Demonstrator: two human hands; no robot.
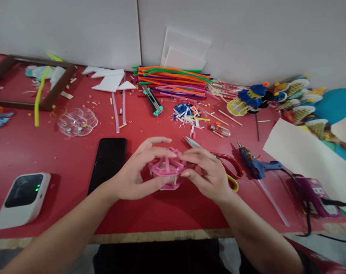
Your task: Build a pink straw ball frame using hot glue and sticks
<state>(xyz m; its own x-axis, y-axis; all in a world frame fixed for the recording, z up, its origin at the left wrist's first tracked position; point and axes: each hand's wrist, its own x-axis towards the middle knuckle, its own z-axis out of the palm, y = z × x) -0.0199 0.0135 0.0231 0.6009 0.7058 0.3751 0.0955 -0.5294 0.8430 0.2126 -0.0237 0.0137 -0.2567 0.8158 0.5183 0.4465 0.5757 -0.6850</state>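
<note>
Between my two hands, close to the table's front, is a small pink craft frame (167,167), with a spoked ring on top, a second pink ring below and short pale sticks between them. My left hand (141,169) curves around its left side, thumb low at the front and fingers over the top. From the right, my right hand (207,171) pinches the frame's edge with thumb and fingertips. Parts of the frame are covered by the fingers. Scissors (230,164) with red handles lie partly hidden behind my right hand.
A black phone (107,161) lies left, beyond it a white device (23,199). To the right are a blue glue gun (255,163) with a cord and a purple box (315,198). Farther back lie pipe cleaners (173,82), a box cutter (152,99) and cut scraps (187,112).
</note>
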